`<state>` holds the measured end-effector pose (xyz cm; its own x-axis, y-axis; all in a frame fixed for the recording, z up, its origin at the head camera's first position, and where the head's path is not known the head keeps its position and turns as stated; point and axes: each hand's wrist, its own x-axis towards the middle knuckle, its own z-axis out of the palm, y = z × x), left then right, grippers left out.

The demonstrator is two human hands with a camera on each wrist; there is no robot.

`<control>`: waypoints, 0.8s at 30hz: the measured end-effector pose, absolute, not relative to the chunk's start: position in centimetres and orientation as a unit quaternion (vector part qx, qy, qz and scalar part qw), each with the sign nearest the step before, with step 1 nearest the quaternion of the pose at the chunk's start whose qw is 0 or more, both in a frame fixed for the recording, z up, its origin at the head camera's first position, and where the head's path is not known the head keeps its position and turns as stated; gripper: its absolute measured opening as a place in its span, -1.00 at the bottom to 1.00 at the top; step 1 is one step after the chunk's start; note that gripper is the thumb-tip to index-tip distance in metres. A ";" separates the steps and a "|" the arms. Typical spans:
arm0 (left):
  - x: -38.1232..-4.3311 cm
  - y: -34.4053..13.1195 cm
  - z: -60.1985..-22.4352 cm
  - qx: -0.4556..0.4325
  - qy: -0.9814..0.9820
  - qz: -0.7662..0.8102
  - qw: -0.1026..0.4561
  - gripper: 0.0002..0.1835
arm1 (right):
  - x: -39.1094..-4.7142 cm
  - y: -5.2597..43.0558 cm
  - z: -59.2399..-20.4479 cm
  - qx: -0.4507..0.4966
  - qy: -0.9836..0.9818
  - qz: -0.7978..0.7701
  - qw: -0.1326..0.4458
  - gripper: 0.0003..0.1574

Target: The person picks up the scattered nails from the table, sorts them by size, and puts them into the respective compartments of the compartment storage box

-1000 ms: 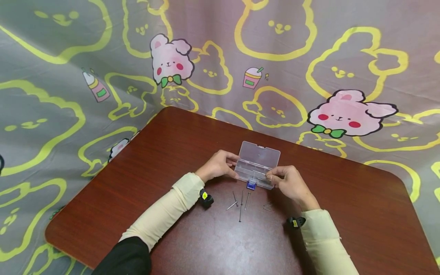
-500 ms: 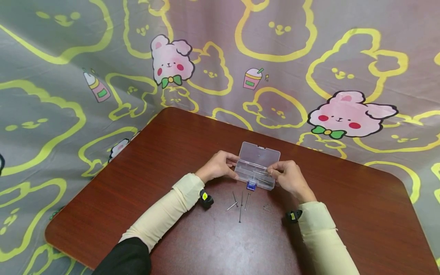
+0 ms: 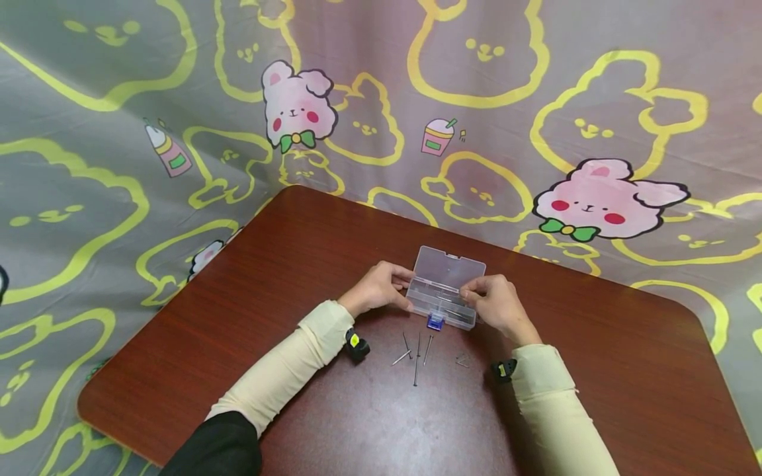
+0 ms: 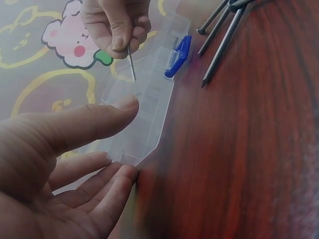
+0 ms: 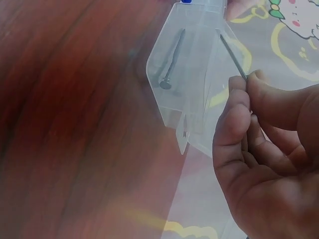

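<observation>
A clear plastic compartment box (image 3: pixel 446 268) stands on the table with its lid raised and its blue latch (image 3: pixel 435 322) at the front. My left hand (image 3: pixel 379 287) grips the box's left end, thumb in front and fingers behind. Between thumb and fingertips, my right hand (image 3: pixel 497 305) pinches a thin nail (image 5: pixel 233 56) over the back compartment, its tip pointing into the box. A headed nail (image 5: pixel 174 62) lies in the front compartment, seen in the right wrist view. The pinched nail's head is hidden by the fingers.
Several long nails (image 3: pixel 416 367) lie loosely on the table in front of the box. A few small thin nails (image 3: pixel 462 360) lie to their right. The brown table (image 3: pixel 286 264) ends at a patterned curtain (image 3: pixel 381 125) behind.
My right hand has moved from the box's front right back toward the rear compartment with the nail, then slightly left. The left hand and the box have stayed put.
</observation>
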<state>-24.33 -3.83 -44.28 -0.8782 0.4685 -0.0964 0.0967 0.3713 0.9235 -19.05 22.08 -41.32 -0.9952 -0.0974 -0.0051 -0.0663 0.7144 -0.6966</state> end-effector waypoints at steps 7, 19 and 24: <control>-24.2 -3.9 -44.2 0.172 0.812 0.530 0.176 -0.22 | -19.3 21.8 -41.6 -0.068 0.939 -0.336 -0.003 -0.87; -24.3 -4.0 -44.1 0.175 0.809 0.533 0.176 -0.22 | -19.1 21.9 -41.3 -0.064 0.943 -0.326 -0.014 -0.88; -24.3 -3.9 -44.2 0.174 0.810 0.531 0.176 -0.22 | -18.7 21.8 -41.2 -0.054 0.940 -0.336 -0.005 -0.87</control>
